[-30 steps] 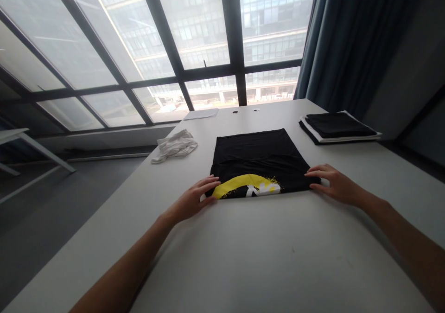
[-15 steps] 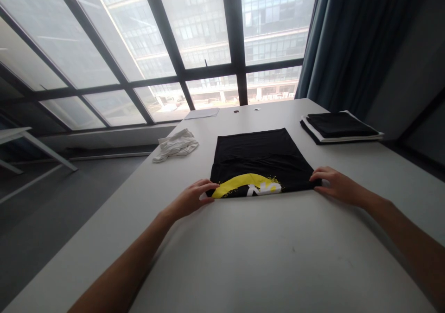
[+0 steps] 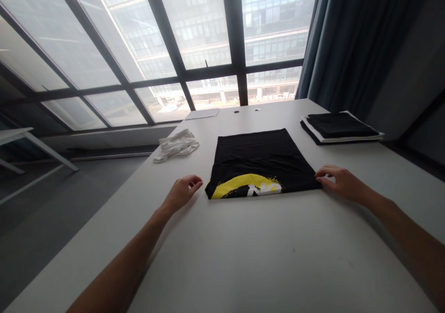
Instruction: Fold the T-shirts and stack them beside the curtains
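A folded black T-shirt [image 3: 257, 153] lies flat on the white table, its near part showing a yellow arc and white lettering. Just off its near left corner is my left hand [image 3: 183, 192], holding nothing, with fingers curved and a gap inside the thumb. That corner of the shirt is slightly ruffled. At the right edge, close to the near right corner, my right hand [image 3: 335, 181] has thumb and forefinger together on the cloth's edge.
A crumpled white cloth [image 3: 177, 145] lies at the table's left edge. At the right is a stack of folded black and white garments [image 3: 342, 125]. A flat sheet [image 3: 202, 113] lies at the back left of the white table [image 3: 264, 252], before the windows. A blue curtain [image 3: 333, 48] hangs at the right.
My left hand has let go of the shirt's near left corner and moved left. My right hand has shifted slightly outward to the shirt's right edge. The shirt has stayed nearly in place.
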Demonstrator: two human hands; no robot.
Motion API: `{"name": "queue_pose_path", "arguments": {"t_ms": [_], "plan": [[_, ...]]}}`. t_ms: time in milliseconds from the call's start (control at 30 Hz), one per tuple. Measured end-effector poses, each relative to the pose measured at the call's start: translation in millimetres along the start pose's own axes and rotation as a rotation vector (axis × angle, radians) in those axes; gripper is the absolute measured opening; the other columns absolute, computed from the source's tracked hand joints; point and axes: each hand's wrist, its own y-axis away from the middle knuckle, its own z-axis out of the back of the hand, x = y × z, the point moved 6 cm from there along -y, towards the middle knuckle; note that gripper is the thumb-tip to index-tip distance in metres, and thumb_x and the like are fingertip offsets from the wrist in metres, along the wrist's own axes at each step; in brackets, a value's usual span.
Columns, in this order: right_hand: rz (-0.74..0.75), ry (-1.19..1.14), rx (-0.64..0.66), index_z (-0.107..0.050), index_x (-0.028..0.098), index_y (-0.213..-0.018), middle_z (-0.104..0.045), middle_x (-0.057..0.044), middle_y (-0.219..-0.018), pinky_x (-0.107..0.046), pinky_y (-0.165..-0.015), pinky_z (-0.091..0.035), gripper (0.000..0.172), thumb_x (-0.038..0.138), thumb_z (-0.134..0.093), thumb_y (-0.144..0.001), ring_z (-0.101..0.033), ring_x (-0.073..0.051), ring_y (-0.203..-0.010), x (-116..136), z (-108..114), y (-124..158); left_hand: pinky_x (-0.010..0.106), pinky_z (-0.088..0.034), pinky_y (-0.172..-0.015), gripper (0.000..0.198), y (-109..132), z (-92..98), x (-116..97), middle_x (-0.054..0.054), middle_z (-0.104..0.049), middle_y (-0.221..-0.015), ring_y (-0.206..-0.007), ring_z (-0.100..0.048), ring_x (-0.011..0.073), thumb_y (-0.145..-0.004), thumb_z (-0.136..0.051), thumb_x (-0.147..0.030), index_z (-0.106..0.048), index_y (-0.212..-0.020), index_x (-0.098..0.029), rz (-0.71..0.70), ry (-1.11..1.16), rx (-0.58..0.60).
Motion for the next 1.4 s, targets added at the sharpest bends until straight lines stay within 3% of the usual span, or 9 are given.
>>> {"name": "queue_pose_path", "arguments": {"t_ms": [100, 333, 533, 700, 833, 1067, 1167, 1300, 1400], "plan": [[-0.015, -0.015, 0.011, -0.071, 0.024, -0.088, -0.072, -0.006, -0.095, -0.037, -0.076, -0.052, 0.023, 0.042, -0.057, -0.091, -0.067, -0.024, -0.085, -1.0, -2.2, -0.3, 0.029, -0.049, -0.068, 0.026, 2.5, -15.7, -6.4, 0.003, -0.072, -0.083, -0.072, -0.065, 0.0189, -0.090, -0.058, -0.043, -0.073, -0.087, -0.021, -0.047, 0.016, 0.134], [-0.037, -0.016, 0.008, -0.072, 0.024, -0.087, -0.073, -0.005, -0.094, -0.034, -0.074, -0.053, 0.023, 0.041, -0.056, -0.089, -0.068, -0.022, -0.082, -0.9, -3.7, 0.0, 0.028, -0.047, -0.067, 0.027, 2.4, -24.1, -7.4, 0.003, -0.070, -0.082, -0.070, -0.063, 0.0181, -0.088, -0.056, -0.042, -0.072, -0.085, -0.021, -0.007, 0.029, 0.145], [-0.127, 0.128, -0.127, -0.072, 0.025, -0.085, -0.076, -0.006, -0.091, -0.036, -0.073, -0.052, 0.021, 0.039, -0.057, -0.086, -0.069, -0.025, -0.080, -16.1, 4.2, 2.0, 0.026, -0.046, -0.064, 0.015, 2.6, -31.6, -5.4, 0.000, -0.067, -0.074, -0.066, -0.061, 0.0166, -0.082, -0.057, -0.032, -0.066, -0.083, -0.021, 0.084, -0.029, 0.078], [-0.216, 0.172, -0.271, -0.071, 0.025, -0.088, -0.076, -0.007, -0.088, -0.039, -0.072, -0.052, 0.022, 0.039, -0.054, -0.086, -0.069, -0.027, -0.078, -23.7, 17.1, 5.6, 0.031, -0.053, -0.074, 0.024, 2.9, -15.6, -19.3, 0.005, -0.069, -0.093, -0.082, -0.067, 0.0200, -0.091, -0.055, -0.038, -0.068, -0.098, -0.020, -0.050, 0.061, -0.074], [-0.189, 0.095, -0.202, -0.072, 0.025, -0.088, -0.076, -0.006, -0.086, -0.038, -0.070, -0.052, 0.023, 0.040, -0.056, -0.085, -0.069, -0.026, -0.074, -17.8, 10.8, 3.7, 0.038, -0.051, -0.100, 0.029, 8.3, -13.0, -40.0, 0.009, -0.067, -0.123, -0.113, -0.064, 0.0239, -0.099, -0.050, -0.037, -0.068, -0.117, -0.022, -0.216, 0.115, -0.067], [-0.162, 0.063, -0.069, -0.074, 0.025, -0.083, -0.075, -0.004, -0.080, -0.035, -0.066, -0.051, 0.026, 0.044, -0.058, -0.085, -0.066, -0.023, -0.071, -13.6, 1.1, 2.4, 0.042, -0.044, -0.113, 0.052, 21.7, -37.6, -49.9, 0.008, -0.044, -0.156, -0.137, -0.051, 0.0289, -0.097, -0.058, -0.042, -0.051, -0.148, -0.031, -0.381, 0.006, 0.332], [-0.097, -0.011, -0.062, -0.075, 0.023, -0.090, -0.074, -0.007, -0.091, -0.036, -0.070, -0.053, 0.029, 0.048, -0.060, -0.086, -0.067, -0.023, -0.078, -6.8, 4.5, 1.2, 0.043, -0.042, -0.115, 0.053, 20.6, -33.2, -45.0, 0.009, -0.043, -0.156, -0.139, -0.048, 0.0290, -0.097, -0.059, -0.044, -0.050, -0.148, -0.031, -0.391, 0.026, 0.340], [0.007, -0.113, 0.080, -0.075, 0.025, -0.102, -0.068, -0.009, -0.111, -0.036, -0.079, -0.055, 0.036, 0.054, -0.068, -0.083, -0.066, -0.025, -0.094, 10.2, 2.2, 2.3, 0.045, -0.045, -0.112, 0.046, 16.1, -23.4, -40.5, 0.009, -0.052, -0.147, -0.132, -0.053, 0.0277, -0.095, -0.062, -0.047, -0.059, -0.139, -0.032, -0.411, 0.064, 0.277], [0.000, -0.120, 0.156, -0.075, 0.025, -0.105, -0.066, -0.010, -0.112, -0.038, -0.079, -0.055, 0.037, 0.053, -0.071, -0.081, -0.065, -0.024, -0.090, 14.3, -0.8, 4.4, 0.043, -0.049, -0.106, 0.037, 15.1, -20.1, -42.4, 0.009, -0.060, -0.133, -0.123, -0.057, 0.0267, -0.094, -0.065, -0.046, -0.067, -0.128, -0.032, -0.437, 0.065, 0.258]]}}
